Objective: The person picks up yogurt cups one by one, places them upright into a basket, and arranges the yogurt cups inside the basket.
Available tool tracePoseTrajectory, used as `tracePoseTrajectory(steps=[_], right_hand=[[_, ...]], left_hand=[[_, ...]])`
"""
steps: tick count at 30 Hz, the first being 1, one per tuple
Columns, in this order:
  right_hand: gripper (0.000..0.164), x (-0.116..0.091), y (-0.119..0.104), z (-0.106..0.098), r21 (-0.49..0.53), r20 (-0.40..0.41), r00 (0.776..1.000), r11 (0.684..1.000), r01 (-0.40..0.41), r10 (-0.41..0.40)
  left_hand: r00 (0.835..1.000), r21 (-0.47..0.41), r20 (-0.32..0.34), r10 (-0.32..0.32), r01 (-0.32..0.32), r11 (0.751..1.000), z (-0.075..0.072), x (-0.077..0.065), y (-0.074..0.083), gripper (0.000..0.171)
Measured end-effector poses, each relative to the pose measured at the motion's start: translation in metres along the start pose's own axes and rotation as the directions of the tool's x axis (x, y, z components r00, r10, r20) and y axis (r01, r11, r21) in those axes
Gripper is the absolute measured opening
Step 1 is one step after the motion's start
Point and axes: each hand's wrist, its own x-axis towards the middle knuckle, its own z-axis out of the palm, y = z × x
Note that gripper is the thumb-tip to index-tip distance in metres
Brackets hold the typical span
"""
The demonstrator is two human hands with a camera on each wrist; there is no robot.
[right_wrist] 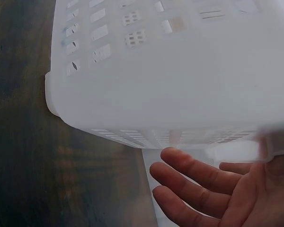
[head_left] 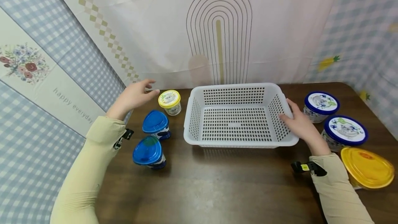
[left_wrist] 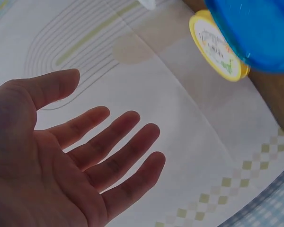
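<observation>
- White basket (head_left: 239, 143) centre stage, sitting on the dark wooden table (head_left: 205, 189), long side facing the person, its perforated floor and walls on full show!
- The right hand (head_left: 298, 122) is on it at the right-hand end: thumb hooked over the rim, fingers outside the wall, a light grasp, and the right wrist view has those fingers only gently bent.
- Over to the left hand (head_left: 135, 94), and it's in the air, released, holding nothing, fingers spread and relaxed in the left wrist view.
- Nearest to that hand, just beside the thumb in the head view: the small yellow-lidded tub (head_left: 169, 99), upright, left of the basket.
- Closer to the person, two blue-lidded tubs (head_left: 147, 151) stand one in front of the other.
- And out on the right flank, two tubs with dark-blue-rimmed lids (head_left: 346, 130), then a larger yellow-lidded container (head_left: 367, 168) by the right sleeve (head_left: 335, 186).
</observation>
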Motion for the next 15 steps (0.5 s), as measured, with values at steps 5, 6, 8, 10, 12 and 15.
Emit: tracePoseTrajectory(steps=[5, 6, 8, 10, 12, 15], right_hand=[[0.08, -0.002, 0.0, 0.001, 0.014, -0.009, 1.0, 1.0, 0.002, -0.002], [0.08, -0.002, 0.0, 0.001, 0.016, -0.012, 1.0, 1.0, 0.003, -0.003], [0.08, -0.003, 0.001, 0.001, 0.019, -0.02, 1.0, 1.0, 0.0, 0.001], [0.08, -0.004, 0.002, 0.002, 0.025, -0.025, 1.0, 1.0, -0.003, 0.003], [0.08, -0.004, 0.003, 0.003, 0.033, -0.03, 1.0, 0.999, -0.007, 0.008], [0.08, -0.004, 0.004, 0.004, 0.042, -0.035, 0.999, 0.999, -0.017, 0.019]], left_hand=[[1.0, 0.068, 0.012, 0.009, -0.01, 0.998, -0.003, 0.022, -0.001, 0.061], [1.0, 0.072, 0.024, 0.009, -0.011, 0.997, -0.003, 0.026, -0.003, 0.063], [0.999, 0.079, 0.046, 0.012, -0.016, 0.997, 0.0, 0.034, -0.007, 0.066], [0.997, 0.069, 0.076, 0.016, -0.021, 0.997, 0.004, 0.041, -0.011, 0.071], [0.994, 0.053, 0.108, 0.024, -0.029, 0.998, 0.009, 0.047, -0.017, 0.075], [0.987, 0.021, 0.153, 0.045, -0.049, 0.999, 0.017, 0.057, -0.026, 0.08]])
